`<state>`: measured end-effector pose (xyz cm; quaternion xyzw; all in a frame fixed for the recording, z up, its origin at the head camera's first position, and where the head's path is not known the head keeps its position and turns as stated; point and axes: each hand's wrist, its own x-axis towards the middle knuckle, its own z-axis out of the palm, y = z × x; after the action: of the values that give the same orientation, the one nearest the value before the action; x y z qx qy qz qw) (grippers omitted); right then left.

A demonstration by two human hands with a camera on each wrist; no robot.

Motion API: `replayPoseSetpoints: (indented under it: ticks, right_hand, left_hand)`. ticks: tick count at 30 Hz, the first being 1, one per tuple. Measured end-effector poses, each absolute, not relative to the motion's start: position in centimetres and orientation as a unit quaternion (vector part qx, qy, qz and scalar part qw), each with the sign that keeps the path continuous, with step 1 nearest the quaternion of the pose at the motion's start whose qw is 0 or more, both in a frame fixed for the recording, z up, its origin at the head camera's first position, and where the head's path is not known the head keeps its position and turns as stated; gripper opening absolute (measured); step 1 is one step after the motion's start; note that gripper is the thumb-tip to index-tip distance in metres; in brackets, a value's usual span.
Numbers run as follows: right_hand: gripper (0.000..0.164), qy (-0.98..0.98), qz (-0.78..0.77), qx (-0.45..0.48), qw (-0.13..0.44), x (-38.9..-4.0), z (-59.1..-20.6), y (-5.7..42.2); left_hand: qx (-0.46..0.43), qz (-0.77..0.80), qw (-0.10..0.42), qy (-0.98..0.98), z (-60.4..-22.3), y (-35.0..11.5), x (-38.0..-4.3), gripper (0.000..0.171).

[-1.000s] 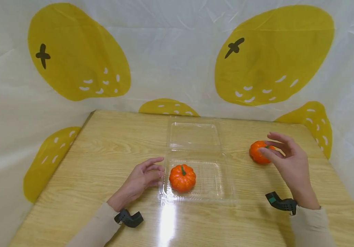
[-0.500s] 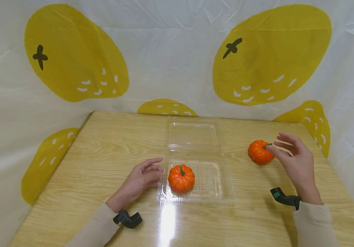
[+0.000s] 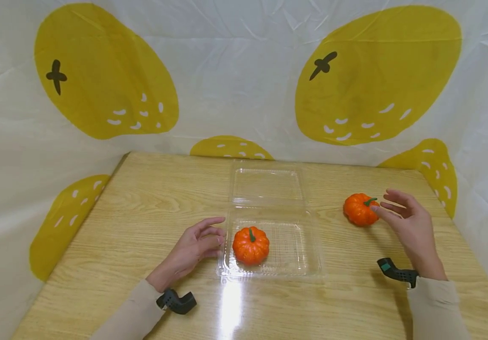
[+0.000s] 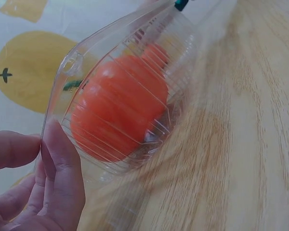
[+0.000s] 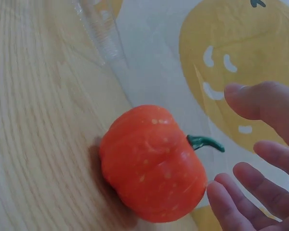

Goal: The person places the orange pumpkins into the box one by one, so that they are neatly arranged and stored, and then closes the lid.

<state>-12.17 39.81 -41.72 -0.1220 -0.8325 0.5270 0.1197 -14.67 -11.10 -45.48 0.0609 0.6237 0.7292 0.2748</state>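
Note:
A clear plastic clamshell container point(image 3: 288, 248) lies with its lid point(image 3: 268, 185) folded back, away from me. One orange toy pumpkin point(image 3: 251, 245) with a green stem sits in the left part of its base. My left hand point(image 3: 192, 248) pinches the container's left rim point(image 4: 58, 79) between thumb and fingers, as the left wrist view shows. On the table to the right lies a second orange pumpkin point(image 5: 154, 166), tilted with its stem toward my right hand point(image 3: 411, 231). That hand's fingers are spread and hold nothing. Its fingertips are close to the pumpkin; whether they touch it I cannot tell.
The light wooden table point(image 3: 158, 189) extends around the container. A white curtain point(image 3: 235, 85) with yellow fruit prints stands behind and along both sides. Dark wrist bands point(image 3: 397, 274) sit on both wrists.
My right hand has drawn back to the right from the second pumpkin, uncovering its stem. That pumpkin stays in about the same spot. The left hand, container and first pumpkin have not visibly moved.

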Motion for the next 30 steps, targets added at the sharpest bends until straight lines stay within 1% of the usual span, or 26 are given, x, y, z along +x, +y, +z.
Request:
replayPoseSetpoints:
  ticks: [12, 17, 24, 30]
  right_hand:
    - [0.066, -0.865, 0.48, -0.115, 0.092, -12.5, -43.2, 40.5]
    - [0.072, -0.88, 0.454, -0.119, 0.076, -12.9, -43.7, 40.1]
    - [0.083, -0.894, 0.424, -0.142, 0.03, -13.0, -43.9, 39.4]
    - [0.086, -0.898, 0.416, -0.14, 0.024, -13.1, -44.2, 39.4]
  left_hand:
    - [0.061, 0.73, 0.274, 0.623, -45.4, -11.2, -14.6, 0.065]
    - [0.06, 0.729, 0.274, 0.624, -45.4, -11.2, -14.5, 0.064]
    - [0.06, 0.732, 0.275, 0.62, -45.4, -11.2, -14.6, 0.065]
    - [0.062, 0.734, 0.276, 0.618, -45.4, -11.2, -14.6, 0.064]
